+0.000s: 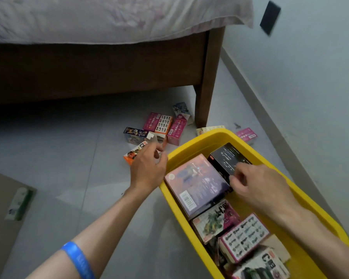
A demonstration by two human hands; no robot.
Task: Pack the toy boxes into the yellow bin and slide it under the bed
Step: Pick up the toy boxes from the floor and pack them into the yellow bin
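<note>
The yellow bin [191, 149] stands on the floor at the lower right and holds several toy boxes, among them a large purple box [195, 184] and a black box [227, 158]. My right hand [256, 184] is inside the bin with its fingers pinched on the near edge of the black box. My left hand [147, 168] hovers just left of the bin's rim, fingers loosely curled and empty, above an orange and white box [134, 153]. Several more boxes [163, 125] lie scattered on the floor near the bed leg.
The wooden bed frame [89, 67] spans the top, with a dark gap beneath it and a leg [205, 101] close behind the bin. A pink box [247, 134] lies beyond the bin by the wall. A cardboard sheet [0, 208] with a green packet lies at the left.
</note>
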